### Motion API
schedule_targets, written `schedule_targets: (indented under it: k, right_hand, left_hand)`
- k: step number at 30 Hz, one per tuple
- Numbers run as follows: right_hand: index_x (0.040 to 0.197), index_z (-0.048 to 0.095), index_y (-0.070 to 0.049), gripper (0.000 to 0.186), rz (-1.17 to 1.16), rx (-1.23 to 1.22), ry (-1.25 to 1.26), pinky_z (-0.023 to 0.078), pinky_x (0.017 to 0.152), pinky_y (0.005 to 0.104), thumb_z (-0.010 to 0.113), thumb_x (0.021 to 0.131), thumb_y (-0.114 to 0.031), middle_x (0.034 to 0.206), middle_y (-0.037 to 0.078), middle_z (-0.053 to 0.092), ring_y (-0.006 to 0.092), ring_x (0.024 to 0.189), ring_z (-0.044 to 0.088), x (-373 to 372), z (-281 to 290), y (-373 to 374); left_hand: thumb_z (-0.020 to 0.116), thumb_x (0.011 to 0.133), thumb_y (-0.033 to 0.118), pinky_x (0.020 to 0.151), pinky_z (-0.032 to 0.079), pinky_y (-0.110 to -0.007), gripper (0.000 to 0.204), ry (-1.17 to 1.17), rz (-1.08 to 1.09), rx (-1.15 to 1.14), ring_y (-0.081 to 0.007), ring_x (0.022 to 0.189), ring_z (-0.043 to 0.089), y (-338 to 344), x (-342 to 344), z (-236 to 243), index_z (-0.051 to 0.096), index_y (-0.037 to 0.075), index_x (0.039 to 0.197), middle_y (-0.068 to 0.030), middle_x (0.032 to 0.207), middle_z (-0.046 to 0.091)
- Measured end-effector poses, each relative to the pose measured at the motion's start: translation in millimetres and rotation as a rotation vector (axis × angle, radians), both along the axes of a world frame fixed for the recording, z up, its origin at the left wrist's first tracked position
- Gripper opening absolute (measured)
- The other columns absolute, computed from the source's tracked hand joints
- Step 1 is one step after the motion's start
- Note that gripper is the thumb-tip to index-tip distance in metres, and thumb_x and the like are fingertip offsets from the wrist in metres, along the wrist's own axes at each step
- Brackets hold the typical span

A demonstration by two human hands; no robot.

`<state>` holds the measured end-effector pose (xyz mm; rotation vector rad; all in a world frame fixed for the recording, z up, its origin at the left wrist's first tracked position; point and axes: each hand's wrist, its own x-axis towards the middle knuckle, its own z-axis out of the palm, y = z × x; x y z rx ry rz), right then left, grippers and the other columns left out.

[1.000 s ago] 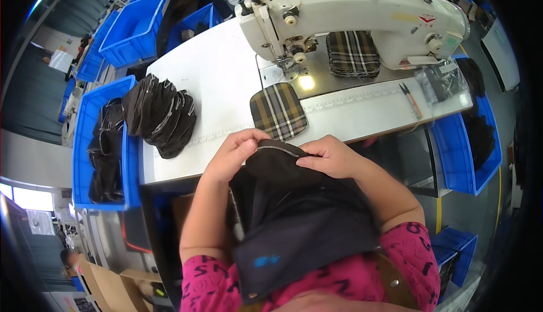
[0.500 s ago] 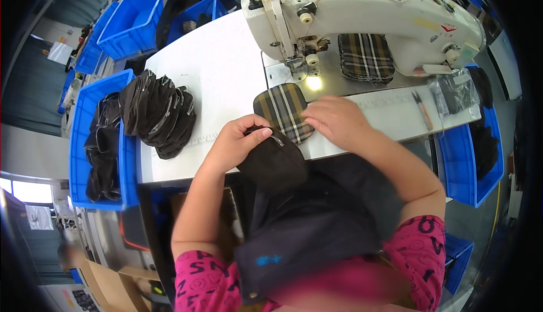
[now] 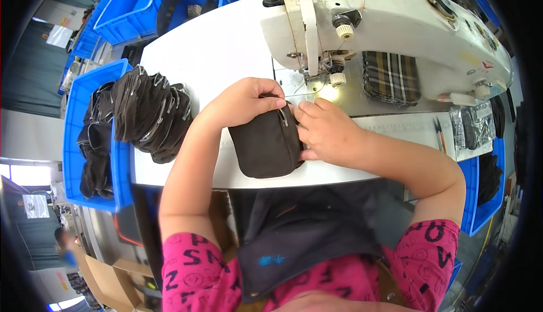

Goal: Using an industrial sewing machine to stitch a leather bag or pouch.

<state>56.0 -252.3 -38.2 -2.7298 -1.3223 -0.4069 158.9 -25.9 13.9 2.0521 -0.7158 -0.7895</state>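
A dark brown zippered fabric pouch (image 3: pixel 260 145) lies at the table's front edge, just before the needle area of a white sewing machine (image 3: pixel 390 15). My left hand (image 3: pixel 249 101) is closed on its upper edge, thumb and fingers pinching near the zipper (image 3: pixel 284 117). At the pouch's right side, my right hand (image 3: pixel 328 131) grips the edge with curled fingers; some fingertips are hidden behind the fabric. The plaid panel seen before is out of sight, and whether it is beneath the pouch I cannot tell.
To the left, a heap of dark zippered pieces (image 3: pixel 153 114) sits beside a blue bin (image 3: pixel 121 168) of similar pieces. Stacked plaid panels (image 3: pixel 390 77) lie under the machine arm. A pen-like tool (image 3: pixel 440 134) and a clear plastic bag (image 3: pixel 472 125) are at the right.
The pouch has moved up onto the table, over where the plaid panel lay. My right hand has come from the panel to the pouch's right edge. The view has shifted slightly.
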Motion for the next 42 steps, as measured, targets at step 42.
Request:
schedule_targets:
  k: [42]
  right_hand:
    - [0.097, 0.073, 0.001, 0.028, 0.076, 0.161, -0.242, 0.039, 0.057, 0.0267, 0.067, 0.077, -0.018, 0.098, 0.016, 0.074, 0.017, 0.079, 0.059, -5.6, -14.8, -2.8]
  left_hand:
    - [0.071, 0.086, 0.013, 0.082, 0.047, -0.039, 0.006, -0.649, 0.057, 0.179, -0.0322, 0.075, 0.065, -26.1, -7.8, -28.5, 0.069, 0.008, 0.087, -0.0092, 0.082, 0.071]
